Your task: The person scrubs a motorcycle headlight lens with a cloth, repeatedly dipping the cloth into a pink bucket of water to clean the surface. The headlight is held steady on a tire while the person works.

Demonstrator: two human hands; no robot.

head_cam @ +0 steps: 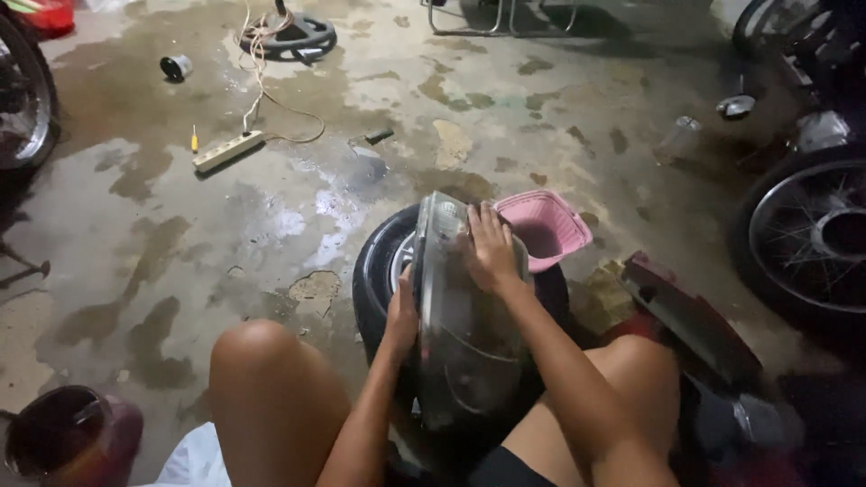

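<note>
A dark, curved vehicle body panel with a clear lamp lens (460,325) stands on edge between my knees, leaning over a small black tyre (379,266) on the concrete floor. My left hand (401,311) grips the panel's left edge. On the upper right face of the panel, near the lens, my right hand (492,248) presses flat with its fingers spread. Both forearms reach forward from the bottom of the view.
A pink plastic basket (546,225) sits just behind the tyre. A dark red body panel (690,316) lies at my right. Motorcycle wheels stand at right (807,234) and far left (23,99). A power strip (228,150), a screwdriver (193,139) and a dark bucket (68,433) lie on the stained floor.
</note>
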